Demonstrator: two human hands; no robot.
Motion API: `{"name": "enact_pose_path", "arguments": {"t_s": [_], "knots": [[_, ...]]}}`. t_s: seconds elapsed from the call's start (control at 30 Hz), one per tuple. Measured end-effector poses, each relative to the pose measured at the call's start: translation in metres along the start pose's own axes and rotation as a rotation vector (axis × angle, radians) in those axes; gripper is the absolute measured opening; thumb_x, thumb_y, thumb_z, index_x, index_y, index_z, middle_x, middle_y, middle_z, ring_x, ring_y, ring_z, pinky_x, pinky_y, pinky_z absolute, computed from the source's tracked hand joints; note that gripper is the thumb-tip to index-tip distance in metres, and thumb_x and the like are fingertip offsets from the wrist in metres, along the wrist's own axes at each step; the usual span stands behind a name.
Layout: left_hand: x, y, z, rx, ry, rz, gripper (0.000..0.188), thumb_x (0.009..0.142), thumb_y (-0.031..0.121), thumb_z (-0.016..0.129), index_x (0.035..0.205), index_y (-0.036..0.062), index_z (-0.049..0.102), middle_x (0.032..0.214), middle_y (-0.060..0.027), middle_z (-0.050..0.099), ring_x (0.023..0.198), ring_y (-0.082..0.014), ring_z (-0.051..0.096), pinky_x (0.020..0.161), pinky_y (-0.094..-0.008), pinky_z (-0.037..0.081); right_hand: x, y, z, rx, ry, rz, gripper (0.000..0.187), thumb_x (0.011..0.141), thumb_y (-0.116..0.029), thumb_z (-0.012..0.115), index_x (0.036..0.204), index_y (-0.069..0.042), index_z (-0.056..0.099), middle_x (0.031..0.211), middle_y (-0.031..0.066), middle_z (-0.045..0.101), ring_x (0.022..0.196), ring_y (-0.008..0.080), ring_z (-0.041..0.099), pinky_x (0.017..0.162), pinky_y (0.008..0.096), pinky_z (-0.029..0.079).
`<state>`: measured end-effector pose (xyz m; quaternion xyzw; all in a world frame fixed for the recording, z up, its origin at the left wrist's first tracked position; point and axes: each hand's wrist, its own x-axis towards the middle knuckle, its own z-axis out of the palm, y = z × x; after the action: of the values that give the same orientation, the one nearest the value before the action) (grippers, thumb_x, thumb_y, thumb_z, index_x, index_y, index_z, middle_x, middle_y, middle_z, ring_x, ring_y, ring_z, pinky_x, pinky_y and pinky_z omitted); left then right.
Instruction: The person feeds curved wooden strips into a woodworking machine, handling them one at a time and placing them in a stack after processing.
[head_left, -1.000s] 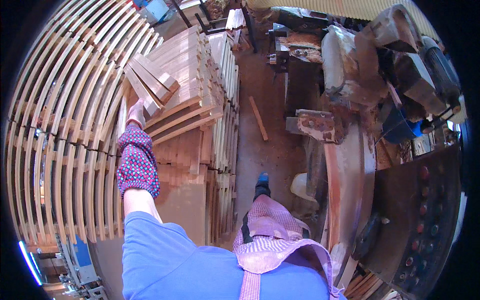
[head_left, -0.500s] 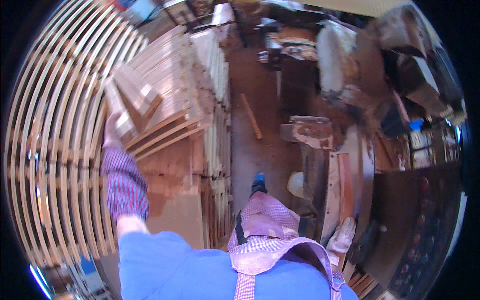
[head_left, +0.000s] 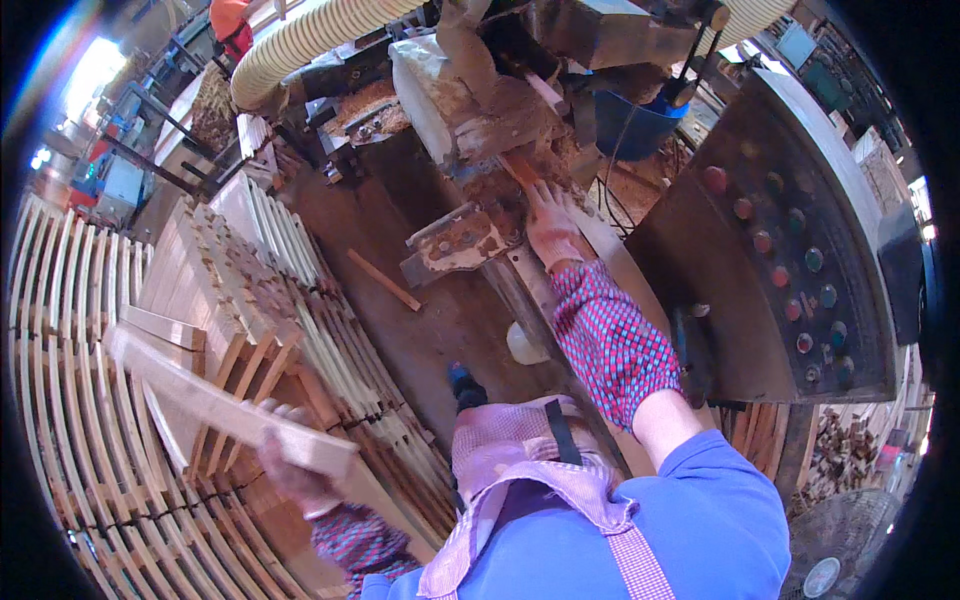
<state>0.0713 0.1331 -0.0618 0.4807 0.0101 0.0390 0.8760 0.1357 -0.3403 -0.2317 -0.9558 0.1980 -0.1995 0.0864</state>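
Observation:
My left hand [head_left: 292, 470] is closed around the near end of a pale wooden board [head_left: 215, 395], which slants up and left over the stacked wood. Its fingers wrap the board's side. My right hand [head_left: 555, 225] is stretched forward along the machine's narrow bed [head_left: 625, 265], its fingers extended and lying on the rear end of a reddish wooden strip [head_left: 517, 168]. That strip's front end runs in under the sawdust-covered machine head [head_left: 470, 105] and is hidden there.
Stacks of pale boards [head_left: 185, 270] and slats [head_left: 90, 400] fill the left side. A control panel with coloured buttons [head_left: 780, 250] stands right of the bed. A loose wooden stick [head_left: 384, 279] lies on the floor. Behind are a ribbed hose [head_left: 310, 45] and a blue bucket [head_left: 635, 125].
My view has turned to the right. My left hand has brought a board off the stack toward me. Along the bed, my right hand has moved forward with the reddish strip.

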Motion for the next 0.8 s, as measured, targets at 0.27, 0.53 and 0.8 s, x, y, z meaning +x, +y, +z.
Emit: {"name": "enact_pose_path", "arguments": {"t_s": [0.27,0.53,0.8], "knots": [[-0.087,-0.150,0.074,0.133,-0.091,-0.066,0.069,0.081,0.032,0.079,0.132,0.0054,0.043,0.115,-0.0089,0.058,0.099,-0.0202,0.060,0.087,-0.0343,0.052,-0.165,-0.119,-0.172,1.230,-0.683,-0.199,0.081,0.081,-0.026,0.077,0.147,-0.002,0.035,0.146,0.0173,0.043,0.133,0.0231,0.043,0.108,0.0329,0.038],[-0.128,-0.185,0.112,0.184,-0.173,-0.280,0.052,0.089,0.044,0.067,0.121,0.0071,0.050,0.102,-0.0040,0.063,0.085,-0.0128,0.058,0.074,-0.0280,0.050,-0.315,0.011,-0.211,0.627,-0.509,0.133,0.077,0.085,-0.029,0.065,0.146,0.001,0.030,0.146,0.0254,0.039,0.134,0.0365,0.041,0.110,0.0380,0.036],[-0.113,-0.182,0.095,0.263,-0.199,-0.343,0.043,0.090,0.039,0.068,0.114,0.0058,0.055,0.096,-0.0027,0.064,0.079,-0.0102,0.056,0.071,-0.0255,0.047,-0.291,0.038,-0.159,-0.075,-0.127,-0.129,0.049,0.081,-0.019,0.060,0.124,0.004,0.055,0.135,0.0210,0.051,0.123,0.0370,0.049,0.107,0.0456,0.036]]}}
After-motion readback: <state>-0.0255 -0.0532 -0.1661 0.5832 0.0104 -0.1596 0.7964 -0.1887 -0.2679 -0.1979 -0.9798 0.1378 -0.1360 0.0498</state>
